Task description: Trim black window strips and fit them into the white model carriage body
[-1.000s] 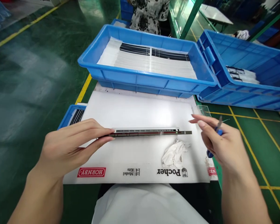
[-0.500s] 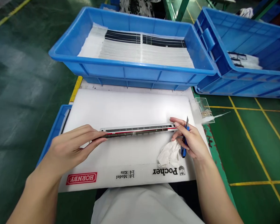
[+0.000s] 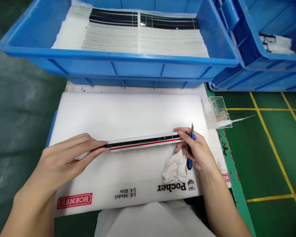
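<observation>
— What lies on the pad (image 3: 128, 115)?

— A long strip (image 3: 144, 142) across its middle, running left to right. The left hand (image 3: 66, 158) is at the strip's left end, the right hand (image 3: 196, 149) at its right end, with a knife (image 3: 189, 151) in it. A rag (image 3: 174, 169) lies just in front of the strip, beside the right hand.

— And behind the pad?

— A bin (image 3: 118, 62) with stacked sheets (image 3: 138, 41) in it. A second bin (image 3: 266, 65) sits to its right, touching it.

— Right of the pad?

— A small clear box (image 3: 215, 110) at the pad's far right corner.
</observation>
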### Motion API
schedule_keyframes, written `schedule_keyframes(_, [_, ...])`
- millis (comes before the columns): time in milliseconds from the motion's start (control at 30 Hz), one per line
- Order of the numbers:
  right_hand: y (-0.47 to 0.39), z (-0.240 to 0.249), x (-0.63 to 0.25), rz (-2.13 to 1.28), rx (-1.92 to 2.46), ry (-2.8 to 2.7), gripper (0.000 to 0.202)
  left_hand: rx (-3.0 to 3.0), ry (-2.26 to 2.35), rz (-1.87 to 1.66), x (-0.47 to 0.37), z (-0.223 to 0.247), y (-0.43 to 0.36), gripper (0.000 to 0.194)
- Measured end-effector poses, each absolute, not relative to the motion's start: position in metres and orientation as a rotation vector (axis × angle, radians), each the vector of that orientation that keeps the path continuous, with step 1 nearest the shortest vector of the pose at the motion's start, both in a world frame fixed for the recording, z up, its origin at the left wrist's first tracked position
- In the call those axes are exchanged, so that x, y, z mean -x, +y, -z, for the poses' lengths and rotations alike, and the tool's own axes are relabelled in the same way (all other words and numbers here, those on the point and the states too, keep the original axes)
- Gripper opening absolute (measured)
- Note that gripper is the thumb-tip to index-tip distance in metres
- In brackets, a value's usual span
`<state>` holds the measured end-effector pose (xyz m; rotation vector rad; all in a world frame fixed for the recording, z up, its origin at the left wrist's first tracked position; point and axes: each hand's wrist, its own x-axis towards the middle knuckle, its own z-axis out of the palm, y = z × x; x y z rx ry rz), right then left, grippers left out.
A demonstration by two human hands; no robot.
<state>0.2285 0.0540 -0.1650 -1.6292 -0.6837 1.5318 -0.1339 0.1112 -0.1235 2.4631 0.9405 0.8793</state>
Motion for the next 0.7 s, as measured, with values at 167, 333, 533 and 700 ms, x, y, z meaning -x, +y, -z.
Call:
schedule_keyframes(167, [0.054, 0.166, -0.23, -1.549, 1.612, -0.666, 0.032, -2.442, 0.987, -0.825, 0.127, 0.122, 0.113, 0.027])
schedule_keyframes(333, [0.054, 0.166, -0.23, -1.547, 1.615, -0.682, 0.03, -2.445, 0.961, -0.853, 0.124, 0.123, 0.114, 0.028])
schedule_keyframes(533, [0.053, 0.168, -0.229, -1.524, 1.632, -0.71, 0.026, -2.413, 0.973, -0.84, 0.13, 0.134, 0.115, 0.033])
schedule_keyframes(700, [0.051, 0.171, -0.228, -1.484, 1.655, -0.728, 0.027, -2.553, 1.206, -0.828, 0.133, 0.14, 0.098, 0.023])
